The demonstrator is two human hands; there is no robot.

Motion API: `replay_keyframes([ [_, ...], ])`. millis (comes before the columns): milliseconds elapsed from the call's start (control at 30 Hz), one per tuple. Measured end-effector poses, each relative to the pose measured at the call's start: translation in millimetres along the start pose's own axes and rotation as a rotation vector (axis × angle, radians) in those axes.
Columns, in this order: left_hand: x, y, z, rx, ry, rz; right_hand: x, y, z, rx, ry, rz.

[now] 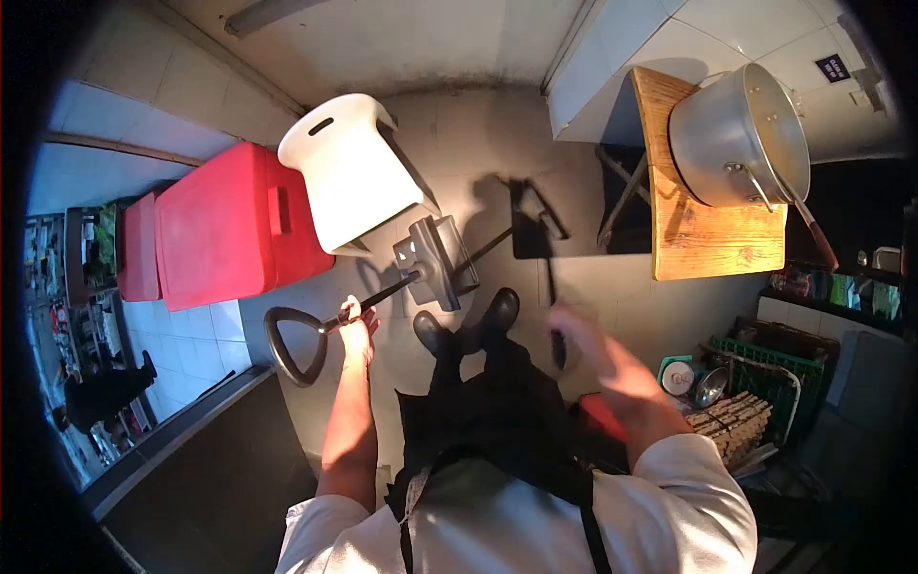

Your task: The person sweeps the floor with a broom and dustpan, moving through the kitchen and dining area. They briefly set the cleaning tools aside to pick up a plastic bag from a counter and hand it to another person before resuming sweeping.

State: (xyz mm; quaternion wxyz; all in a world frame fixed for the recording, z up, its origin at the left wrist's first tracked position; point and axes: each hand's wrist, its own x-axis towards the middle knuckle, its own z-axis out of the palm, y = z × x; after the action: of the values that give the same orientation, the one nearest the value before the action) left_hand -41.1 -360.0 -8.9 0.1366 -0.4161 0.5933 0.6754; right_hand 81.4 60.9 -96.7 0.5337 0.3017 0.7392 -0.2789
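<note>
Left hand (356,330): fingers closed around the black shaft (382,295) of the long-handled dustpan (435,260), just below the loop grip (292,346). Loop left free, projecting toward the dark counter edge at lower left.

Right hand (585,337): blurred. Lies against a dark stick (553,320), probably a broom handle; cannot tell whether the fingers are closed on it.

Dustpan position: grey pan tilted on the tiled floor (459,134), just ahead of the black shoes (497,311) and just beside the base of the white stool (349,172). Red bins (225,225) stand just behind the stool.

Probable faults and causes:
- Pan tipping or rotating. Cause: one-handed hold on a thin round shaft, with the pan weight far from the grip.
- Pan edge striking the stool. Cause: almost no clearance on that side.
- Stick slipping or swinging wide. Cause: unconfirmed grip and fast hand movement, as the blur suggests.
- Contact with the legs of the wooden table (708,239). Consequence: jolt to the large metal pot (736,134), which overhangs the table's far edge.
- Tripping over the pan or stick. Cause: both lie close to the feet.
</note>
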Motion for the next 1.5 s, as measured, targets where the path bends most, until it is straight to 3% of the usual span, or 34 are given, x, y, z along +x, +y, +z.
replay_keyframes([
  [33, 0, 0, 1, 0.009, 0.007, -0.001, 6, 25, 46, 0.174, -0.031, -0.336],
  [67, -1, 2, 3, 0.013, 0.012, -0.001, -96, -51, 35, 0.315, -0.006, 0.045],
  [100, -2, 3, 5, 0.013, 0.016, 0.001, -91, -44, 67, 0.279, -0.068, 0.051],
  [233, 3, 3, 2, -0.033, -0.006, 0.018, -135, -56, 57, 0.662, -0.453, -0.122],
  [367, 7, 0, -1, -0.219, 0.012, -0.012, -166, -25, 30, 0.737, -0.342, -0.161],
  [433, 5, -4, 4, -0.241, 0.081, -0.038, -200, -21, -2, 0.699, -0.153, -0.121],
  [533, -16, -26, 33, -0.273, 0.007, 0.115, -180, -12, -44, 0.331, 0.129, -0.089],
  [567, -36, -23, 51, -0.221, 0.067, 0.077, -106, 30, -35, 0.309, 0.290, -0.159],
  [600, -44, -30, 63, -0.240, 0.055, 0.143, -121, 4, -72, 0.408, 0.266, -0.036],
  [633, -50, -39, 69, -0.255, 0.045, 0.208, -63, 28, -82, 0.467, 0.390, -0.103],
  [700, -54, -48, 77, -0.321, -0.088, 0.180, -11, 20, -137, 0.251, 0.326, 0.020],
  [733, -48, -54, 77, -0.125, -0.090, 0.173, 30, 22, -150, 0.041, 0.333, 0.034],
  [800, -2, -96, 47, -0.055, -0.342, 0.462, 116, 26, -133, -0.584, 0.104, -0.149],
  [900, -26, -65, 58, 0.099, -0.211, 0.079, 58, 28, -44, 0.461, 0.179, -0.038],
  [1000, -61, -36, 86, 0.198, -0.168, 0.060, -56, 15, 36, 0.171, 0.255, -0.007],
  [1033, -68, -29, 92, 0.209, -0.136, 0.064, -92, 10, 40, 0.228, -0.025, 0.005],
  [1067, -62, -30, 87, 0.236, -0.157, 0.088, -100, 15, 68, 0.224, -0.091, -0.001],
  [1100, -46, -37, 79, 0.265, -0.189, 0.109, -119, 9, 88, -0.040, -0.094, 0.018],
  [1133, -31, -45, 72, 0.220, -0.209, 0.174, -117, 26, 114, 0.305, -0.165, -0.140],
  [1167, -21, -48, 68, 0.176, -0.241, 0.228, -127, 34, 120, 0.360, -0.168, -0.169],
  [1200, -19, -43, 68, 0.173, -0.247, 0.159, -137, 43, 129, 0.423, -0.164, -0.194],
  [1300, -22, -21, 86, 0.293, -0.361, 0.064, -190, 52, 162, 0.736, -0.062, -0.212],
  [1500, -28, -21, 113, 0.721, -0.842, 0.181, -239, -12, 313, 1.418, 0.204, -0.131],
])
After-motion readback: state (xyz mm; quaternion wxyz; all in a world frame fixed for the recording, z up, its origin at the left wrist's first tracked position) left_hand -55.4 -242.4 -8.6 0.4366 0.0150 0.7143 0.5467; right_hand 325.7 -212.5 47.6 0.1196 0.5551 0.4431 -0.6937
